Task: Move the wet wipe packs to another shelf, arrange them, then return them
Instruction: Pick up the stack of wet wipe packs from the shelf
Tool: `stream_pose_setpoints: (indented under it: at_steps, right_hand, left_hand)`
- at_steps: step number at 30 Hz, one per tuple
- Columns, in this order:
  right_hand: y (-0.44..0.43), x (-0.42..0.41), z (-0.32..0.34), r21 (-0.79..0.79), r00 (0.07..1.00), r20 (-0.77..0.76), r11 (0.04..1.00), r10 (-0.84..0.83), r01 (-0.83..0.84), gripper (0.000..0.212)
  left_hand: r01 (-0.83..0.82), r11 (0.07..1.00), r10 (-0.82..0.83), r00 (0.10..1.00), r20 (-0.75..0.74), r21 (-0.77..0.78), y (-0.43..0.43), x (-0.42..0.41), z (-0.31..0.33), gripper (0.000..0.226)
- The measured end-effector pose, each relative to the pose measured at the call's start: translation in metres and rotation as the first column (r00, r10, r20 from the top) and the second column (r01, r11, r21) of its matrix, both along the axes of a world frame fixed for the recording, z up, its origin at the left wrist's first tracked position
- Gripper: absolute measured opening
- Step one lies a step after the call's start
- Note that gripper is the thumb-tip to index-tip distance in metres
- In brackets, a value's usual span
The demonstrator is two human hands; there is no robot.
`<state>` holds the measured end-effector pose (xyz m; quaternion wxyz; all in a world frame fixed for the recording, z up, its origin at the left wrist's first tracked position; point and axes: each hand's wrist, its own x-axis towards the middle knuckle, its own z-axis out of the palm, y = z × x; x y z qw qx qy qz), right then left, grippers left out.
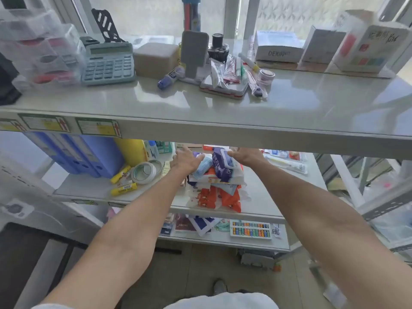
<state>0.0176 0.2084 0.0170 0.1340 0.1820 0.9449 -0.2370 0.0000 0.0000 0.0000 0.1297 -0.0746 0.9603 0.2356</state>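
The fingers of the left hand (186, 160) reach forward fairly straight and a little spread, and its thumb lies against a pale blue pack (201, 166) at the top of the heap. On the right hand (244, 156) the thumb lies across the top of a purple pack (224, 166). Its other fingertips are hidden behind the front edge of the upper shelf (223, 130), so I cannot tell if they are curled or flat.

The 2 hands flank these 2 packs, which sit side by side and touching. Both rest on a loose pile of wet wipe packs (229, 200), orange and white ones at the bottom, near the front of the middle shelf (245, 216). Both bare forearms stretch in from below, under the upper shelf.

Left of the pile on the same shelf lie 2 tape rolls (143, 171), some yellow glue sticks (123, 189) and, further back, a row of blue binders (84, 155). The upper shelf carries a calculator (108, 63) among boxes and pens. 1 shelf down from the wipes, an abacus (250, 229) lies flat.
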Motion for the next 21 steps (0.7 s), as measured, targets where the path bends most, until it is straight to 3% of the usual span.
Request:
stream_pose_setpoints:
  at_steps: [3,5,7,11,14,17,19,21]
  right_hand:
    - [0.007,-0.002,-0.008,-0.206,0.996,0.049,0.975,-0.078,0.086,0.067]
    - [0.015,-0.001,-0.015,-0.449,0.971,0.11,0.862,-0.21,0.237,0.068]
    - [0.022,0.0,-0.019,-0.575,0.947,0.193,0.752,-0.258,0.322,0.075]
    - [0.029,0.001,-0.036,-0.566,0.849,0.495,0.673,-0.185,0.476,0.134]
    - [0.035,-0.009,-0.057,-0.581,0.804,0.571,0.611,-0.165,0.538,0.13]
    - [0.035,-0.011,-0.062,-0.59,0.792,0.577,0.569,-0.197,0.572,0.109]
    - [0.033,-0.01,-0.065,-0.612,0.776,0.59,0.503,-0.222,0.61,0.096]
    - [0.03,-0.007,-0.067,-0.646,0.759,0.615,0.417,-0.212,0.64,0.096]
  left_hand:
    - [-0.188,0.974,0.17,0.975,0.142,0.123,-0.008,-0.006,-0.022,0.115]
    - [-0.266,0.936,0.206,0.945,0.255,0.231,-0.015,-0.011,-0.041,0.113]
    - [-0.309,0.879,0.201,0.931,0.305,0.364,-0.015,-0.008,-0.045,0.105]
    - [-0.427,0.744,0.136,0.849,0.51,0.514,-0.018,-0.005,-0.042,0.103]
    - [-0.452,0.725,0.066,0.796,0.601,0.519,-0.021,-0.007,-0.045,0.108]
    - [-0.462,0.683,0.023,0.787,0.616,0.565,-0.021,-0.007,-0.048,0.082]
    - [-0.443,0.706,0.011,0.787,0.616,0.553,-0.021,-0.01,-0.049,0.081]
    - [-0.428,0.707,-0.011,0.789,0.614,0.563,-0.021,-0.013,-0.051,0.08]
